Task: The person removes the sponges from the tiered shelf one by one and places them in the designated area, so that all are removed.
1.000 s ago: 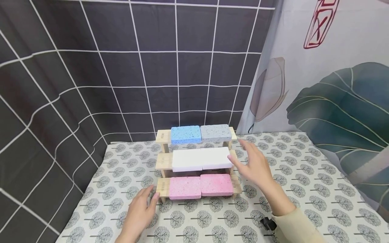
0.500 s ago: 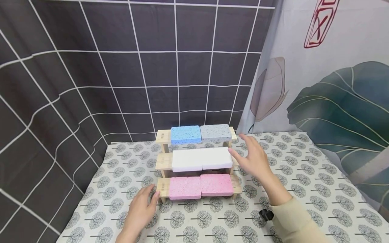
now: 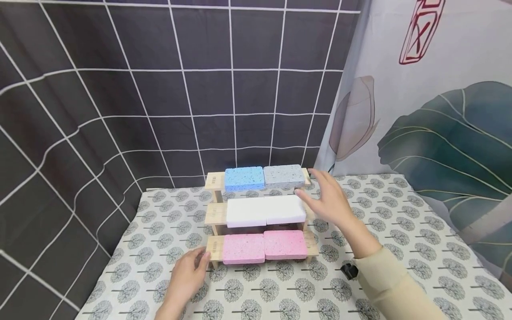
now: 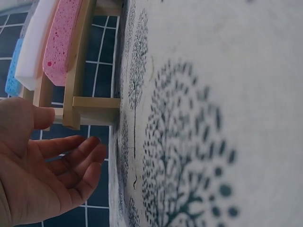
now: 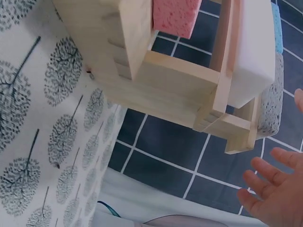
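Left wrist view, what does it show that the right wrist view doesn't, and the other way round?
Only the left wrist view shows the person's left hand, palm in sight beside the pale wooden three-tier rack.

Only the right wrist view shows the right hand, fingers spread, and a grey petal print on pale fabric.

Both show the rack, a pink porous rectangular sponge, a smooth white rectangular block, some light-blue sponge, the tree-print cloth and the dark, white-gridded backdrop.

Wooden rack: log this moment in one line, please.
left hand: near bottom tier, contact unclear | right hand: near gray sponge | wooden rack: all three tiers loaded
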`<state>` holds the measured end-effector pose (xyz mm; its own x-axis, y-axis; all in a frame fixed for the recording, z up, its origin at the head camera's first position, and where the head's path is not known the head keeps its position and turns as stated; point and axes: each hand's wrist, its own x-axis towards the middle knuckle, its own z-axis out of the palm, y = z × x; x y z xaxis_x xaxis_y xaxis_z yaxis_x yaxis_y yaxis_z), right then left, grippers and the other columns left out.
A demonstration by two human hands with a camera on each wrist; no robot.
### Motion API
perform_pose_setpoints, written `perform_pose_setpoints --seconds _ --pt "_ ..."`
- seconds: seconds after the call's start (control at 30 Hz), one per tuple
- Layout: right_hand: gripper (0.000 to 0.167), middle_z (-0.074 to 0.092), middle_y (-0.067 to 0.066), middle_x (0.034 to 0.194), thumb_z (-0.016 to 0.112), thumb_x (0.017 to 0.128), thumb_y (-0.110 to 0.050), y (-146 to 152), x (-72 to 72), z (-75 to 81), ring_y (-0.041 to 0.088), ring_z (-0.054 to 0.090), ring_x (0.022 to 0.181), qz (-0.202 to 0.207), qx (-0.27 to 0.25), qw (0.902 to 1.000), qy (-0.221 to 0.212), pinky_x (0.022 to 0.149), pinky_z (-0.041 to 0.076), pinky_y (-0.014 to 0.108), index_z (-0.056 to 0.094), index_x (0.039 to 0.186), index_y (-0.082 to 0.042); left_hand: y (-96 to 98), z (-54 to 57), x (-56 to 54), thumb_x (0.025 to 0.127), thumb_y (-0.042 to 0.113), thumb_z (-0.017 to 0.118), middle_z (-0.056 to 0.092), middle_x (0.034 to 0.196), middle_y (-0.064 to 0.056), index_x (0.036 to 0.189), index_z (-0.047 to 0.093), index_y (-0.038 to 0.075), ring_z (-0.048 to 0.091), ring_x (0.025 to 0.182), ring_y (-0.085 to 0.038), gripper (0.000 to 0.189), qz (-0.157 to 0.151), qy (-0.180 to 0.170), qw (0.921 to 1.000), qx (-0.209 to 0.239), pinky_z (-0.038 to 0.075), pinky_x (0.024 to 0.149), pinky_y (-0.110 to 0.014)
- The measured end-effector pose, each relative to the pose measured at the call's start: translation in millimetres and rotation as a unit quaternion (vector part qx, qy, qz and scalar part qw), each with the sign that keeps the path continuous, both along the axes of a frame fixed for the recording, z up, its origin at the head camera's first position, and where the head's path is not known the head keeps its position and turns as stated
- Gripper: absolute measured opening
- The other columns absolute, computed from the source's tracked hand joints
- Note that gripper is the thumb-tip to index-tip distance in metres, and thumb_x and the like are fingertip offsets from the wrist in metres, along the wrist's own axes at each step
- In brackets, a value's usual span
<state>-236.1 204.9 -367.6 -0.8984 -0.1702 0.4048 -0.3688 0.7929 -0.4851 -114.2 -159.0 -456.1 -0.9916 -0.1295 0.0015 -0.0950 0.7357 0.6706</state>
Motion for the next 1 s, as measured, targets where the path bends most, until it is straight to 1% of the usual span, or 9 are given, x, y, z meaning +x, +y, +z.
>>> perform_pose_setpoints --seconds 0.13,0.27,0.4,0.53,0.7,0.83,0.9,1.0 --pt "0.078 0.046 0.021 0.149 0.069 0.093 -0.051 1 -7.3 -0.8 0.045 0.042 0.135 0.018 0.005 0.9998 0.011 0.108 0.035 0.07 0.042 0.151 -0.006 -0.1 -1.4 0.0 0.103 0.029 0.057 0.068 0.102 -0.012 0.129 0.06 -0.011 0.066 0.092 -0.027 0.048 0.001 -0.01 0.9999 0.007 0.058 0.08 -0.049" --pt "0.078 0.046 0.019 0.149 0.07 0.092 -0.051 0 -14.3 -1.8 0.044 0.042 0.136 0.031 0.002 0.9995 0.01 0.108 0.036 0.069 0.042 0.151 -0.006 -0.6 -2.0 0.4 0.104 0.028 0.056 0.067 0.1 -0.011 0.129 0.059 -0.013 0.066 0.09 -0.026 0.048 0.0 -0.017 0.9998 0.01 0.059 0.078 -0.048" --pt "0.079 0.044 0.02 0.15 0.07 0.092 -0.05 0 -20.9 -3.6 0.044 0.042 0.135 0.042 -0.004 0.9991 0.003 0.107 0.036 0.07 0.041 0.151 -0.006 -1.1 -3.1 0.0 0.104 0.029 0.055 0.068 0.101 -0.012 0.13 0.058 -0.012 0.067 0.091 -0.025 0.049 0.001 -0.028 0.9995 0.015 0.059 0.079 -0.047" --pt "0.081 0.043 0.018 0.151 0.07 0.092 -0.05 -1 -25.4 -4.3 0.044 0.042 0.136 0.056 -0.007 0.9984 -0.009 0.107 0.036 0.071 0.039 0.153 -0.007 -1.2 -5.4 -0.9 0.104 0.029 0.055 0.07 0.104 -0.016 0.13 0.058 -0.013 0.069 0.092 -0.028 0.049 -0.002 -0.026 0.9994 0.023 0.06 0.079 -0.047" --pt "0.088 0.041 0.019 0.153 0.069 0.091 -0.054 -4 -30.4 -1.4 0.044 0.04 0.138 0.058 0.01 0.9981 -0.018 0.108 0.035 0.069 0.035 0.155 -0.003 0.1 -7.0 -1.5 0.104 0.026 0.055 0.071 0.106 -0.021 0.13 0.056 -0.015 0.07 0.096 -0.034 0.049 -0.004 -0.019 0.9994 0.03 0.059 0.082 -0.052" --pt "0.094 0.036 0.022 0.156 0.067 0.09 -0.059 -8 -34.4 3.2 0.045 0.036 0.141 0.054 0.035 0.9976 -0.027 0.111 0.032 0.069 0.031 0.156 -0.001 1.7 -7.9 -3.0 0.104 0.027 0.055 0.071 0.108 -0.023 0.132 0.054 -0.016 0.07 0.098 -0.037 0.051 -0.005 -0.024 0.9991 0.036 0.059 0.082 -0.053" --pt "0.097 0.035 0.024 0.157 0.066 0.09 -0.062 -10 -36.5 5.0 0.046 0.034 0.142 0.054 0.047 0.9969 -0.033 0.112 0.031 0.069 0.03 0.156 0.0 2.3 -8.5 -4.4 0.104 0.027 0.055 0.071 0.106 -0.022 0.133 0.053 -0.016 0.07 0.095 -0.035 0.053 -0.006 -0.027 0.9989 0.039 0.06 0.081 -0.051" --pt "0.101 0.033 0.026 0.158 0.066 0.089 -0.063 -12 -39.6 6.8 0.047 0.032 0.143 0.055 0.057 0.9959 -0.042 0.113 0.029 0.069 0.027 0.157 0.0 3.0 -8.9 -6.4 0.104 0.028 0.055 0.071 0.102 -0.018 0.133 0.053 -0.016 0.069 0.089 -0.028 0.054 -0.004 -0.029 0.9985 0.046 0.06 0.077 -0.046"
